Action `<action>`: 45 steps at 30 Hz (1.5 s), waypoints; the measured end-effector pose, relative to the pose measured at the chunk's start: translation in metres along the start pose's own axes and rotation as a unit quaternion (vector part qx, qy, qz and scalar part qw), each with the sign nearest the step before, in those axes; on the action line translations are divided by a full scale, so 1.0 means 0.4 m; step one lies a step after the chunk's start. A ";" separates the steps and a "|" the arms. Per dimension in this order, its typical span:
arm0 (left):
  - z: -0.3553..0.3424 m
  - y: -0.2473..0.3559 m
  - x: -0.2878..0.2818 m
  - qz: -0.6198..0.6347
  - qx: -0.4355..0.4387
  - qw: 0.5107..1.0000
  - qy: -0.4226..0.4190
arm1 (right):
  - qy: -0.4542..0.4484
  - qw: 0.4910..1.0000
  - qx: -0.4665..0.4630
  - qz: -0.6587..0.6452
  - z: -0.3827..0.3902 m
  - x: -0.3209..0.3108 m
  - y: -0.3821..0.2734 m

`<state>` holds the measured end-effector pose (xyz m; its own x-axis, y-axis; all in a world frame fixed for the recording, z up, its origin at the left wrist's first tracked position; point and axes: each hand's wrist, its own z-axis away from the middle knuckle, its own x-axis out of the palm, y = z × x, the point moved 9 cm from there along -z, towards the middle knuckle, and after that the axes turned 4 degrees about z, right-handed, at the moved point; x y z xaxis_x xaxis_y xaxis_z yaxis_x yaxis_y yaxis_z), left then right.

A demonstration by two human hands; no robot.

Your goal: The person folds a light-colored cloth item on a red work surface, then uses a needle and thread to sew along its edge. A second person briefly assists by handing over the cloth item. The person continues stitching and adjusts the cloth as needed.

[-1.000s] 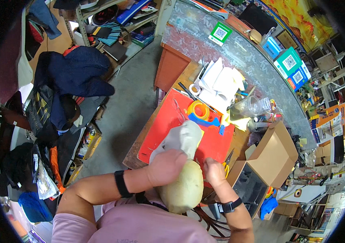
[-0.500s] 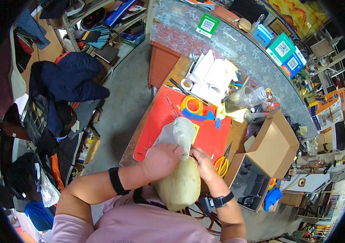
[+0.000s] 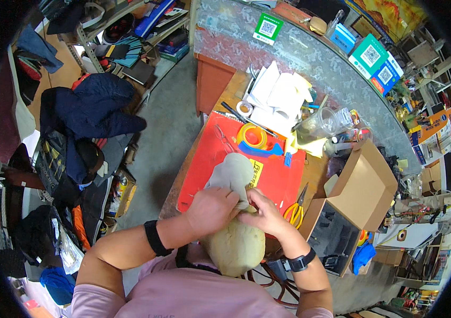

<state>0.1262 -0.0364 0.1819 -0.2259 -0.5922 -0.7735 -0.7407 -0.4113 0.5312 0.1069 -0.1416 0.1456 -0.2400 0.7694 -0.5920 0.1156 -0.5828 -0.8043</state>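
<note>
In the head view, we are looking down at our own two arms and holding a pale grey cloth just in front of our chest. Our left hand is gripping the cloth's lower part, with its fingers bending over the fabric. Our right hand is pinching the cloth's lower right edge, its thumb and fingers closing on it. The hands are working close together; we are not managing to tell whether their fingertips are touching. Directly below them, a cream-coloured rounded form is leaning near our body, and its upper end is hiding behind our fingers. How far the cloth is covering that end, we cannot tell.

Our left wrist is wearing a black band, our right wrist a dark watch. Beyond the cloth, a red sheet is lying on the wooden table, and a yellow label is showing on it. A yellow tape roll is sitting near the sheet's far edge, with white papers lying behind it. To the right, yellow-handled pliers are resting beside an open cardboard box.
</note>
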 end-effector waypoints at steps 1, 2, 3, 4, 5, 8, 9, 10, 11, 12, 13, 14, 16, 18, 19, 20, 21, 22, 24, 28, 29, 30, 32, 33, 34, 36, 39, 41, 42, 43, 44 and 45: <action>-0.008 0.006 -0.002 0.000 0.011 1.000 0.008 | 0.018 0.999 0.021 0.019 0.000 0.000 0.013; -0.014 0.013 -0.003 0.001 0.023 1.000 0.016 | 0.036 0.998 0.042 0.039 0.001 0.001 0.033; -0.017 0.023 -0.008 0.003 0.037 0.999 0.025 | 0.054 0.995 0.063 0.058 0.004 0.002 0.045; -0.012 0.029 -0.017 0.002 0.046 0.998 0.033 | 0.099 0.985 0.059 0.126 0.012 -0.008 0.019; -0.007 0.034 -0.023 0.002 0.056 0.998 0.042 | 0.115 0.981 0.079 0.133 0.016 -0.012 0.029; -0.001 0.044 -0.004 0.004 0.073 0.997 0.032 | 0.134 0.972 0.150 0.123 0.029 -0.022 0.073; 0.003 0.045 -0.004 0.001 0.073 0.997 0.027 | 0.121 0.972 0.179 0.097 0.037 -0.029 0.095; 0.005 0.051 -0.008 0.001 0.073 0.997 0.023 | 0.107 0.970 0.208 0.073 0.048 -0.040 0.116; 0.004 0.056 -0.012 -0.002 0.075 0.997 0.019 | 0.087 0.971 0.210 0.069 0.052 -0.054 0.122; 0.011 0.048 -0.019 0.003 0.069 0.997 0.020 | 0.098 0.946 0.240 0.196 0.079 -0.094 0.165; 0.022 0.035 -0.031 0.009 0.065 0.998 0.020 | 0.108 0.902 0.268 0.320 0.113 -0.135 0.214; 0.023 0.023 -0.039 0.016 0.060 0.998 0.025 | 0.139 0.931 0.272 0.200 0.161 -0.156 0.256; 0.005 0.023 -0.036 0.003 0.068 0.997 0.024 | 0.171 0.947 0.234 -0.140 0.196 -0.109 0.274; 0.005 0.040 -0.019 0.006 0.072 0.997 0.019 | 0.096 0.973 0.158 -0.141 0.138 -0.038 0.169; 0.000 0.049 -0.013 0.006 0.073 0.997 0.024 | 0.063 0.985 0.111 -0.114 0.114 -0.019 0.135; -0.001 0.052 -0.008 0.007 0.069 0.997 0.025 | 0.072 0.986 0.095 -0.116 0.107 -0.016 0.117; -0.010 0.053 -0.005 0.013 0.066 0.997 0.021 | 0.082 0.987 0.080 -0.117 0.103 -0.019 0.092; -0.016 0.048 -0.003 0.014 0.060 0.998 0.015 | 0.089 0.987 0.061 -0.123 0.094 -0.018 0.066; -0.012 0.053 -0.002 0.019 0.066 0.998 0.018 | 0.110 0.990 0.076 0.039 0.077 -0.026 0.016; -0.018 0.089 -0.012 0.029 0.107 0.992 0.058 | 0.127 0.973 0.148 0.126 0.062 -0.024 0.051; -0.014 0.092 -0.016 0.027 0.105 0.992 0.063 | 0.133 0.970 0.165 0.117 0.059 -0.029 0.066; -0.012 0.094 -0.007 0.026 0.111 0.992 0.052 | 0.139 0.967 0.183 0.108 0.057 -0.039 0.083; -0.013 0.095 0.012 0.025 0.124 0.991 0.034 | 0.153 0.966 0.204 0.049 0.065 -0.052 0.113; -0.013 0.097 0.009 0.028 0.126 0.991 0.039 | 0.146 0.966 0.207 0.054 0.066 -0.051 0.121; -0.013 0.099 0.007 0.032 0.126 0.990 0.044 | 0.138 0.966 0.210 0.060 0.069 -0.050 0.130; -0.012 0.102 0.010 0.037 0.126 0.990 0.047 | 0.132 0.969 0.194 0.075 0.076 -0.059 0.130; -0.007 0.090 0.006 0.032 0.118 0.992 0.039 | 0.144 0.975 0.159 0.058 0.087 -0.061 0.111; -0.009 0.086 0.003 0.034 0.113 0.992 0.042 | 0.159 0.971 0.178 0.001 0.125 -0.059 0.108; -0.011 0.085 0.003 0.038 0.111 0.992 0.039 | 0.174 0.977 0.124 0.002 0.140 -0.051 0.120; -0.010 0.082 0.003 0.040 0.106 0.993 0.036 | 0.188 0.969 0.141 -0.079 0.152 -0.040 0.129; -0.008 0.081 0.004 0.042 0.102 0.993 0.032 | 0.200 0.954 0.158 -0.159 0.160 -0.025 0.137; -0.005 0.084 0.000 0.047 0.101 0.993 0.036 | 0.212 0.932 0.174 -0.237 0.172 -0.011 0.147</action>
<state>0.1028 -0.0516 0.2006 -0.2594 -0.6724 -0.6933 -0.8320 -0.2089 0.5139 0.0486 -0.1971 0.1045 0.2268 0.9532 -0.1998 -0.2440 -0.1430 -0.9592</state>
